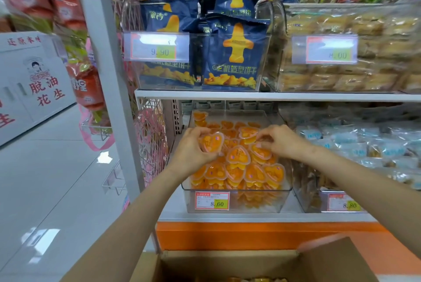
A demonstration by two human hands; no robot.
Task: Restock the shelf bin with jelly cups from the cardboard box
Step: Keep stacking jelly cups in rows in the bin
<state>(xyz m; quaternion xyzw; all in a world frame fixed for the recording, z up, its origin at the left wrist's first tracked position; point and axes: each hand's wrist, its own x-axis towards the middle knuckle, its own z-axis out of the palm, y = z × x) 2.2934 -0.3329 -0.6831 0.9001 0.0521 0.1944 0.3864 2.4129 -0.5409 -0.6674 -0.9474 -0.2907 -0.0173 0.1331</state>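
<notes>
Left hand (pixel 191 147) is over the left side of the clear shelf bin (pixel 257 210), fingers curled round an orange heart-shaped jelly cup (pixel 213 142), held tilted just above the pile (pixel 241 167). The bin sits on the lower shelf, roughly full, with an 8.60 price tag (pixel 212 200) on its front. Right hand (pixel 281 141) is over the right side, fingers curled down onto the top cups; can't tell if it's pinching one. The cardboard box (pixel 227 259) is open, below the shelf.
</notes>
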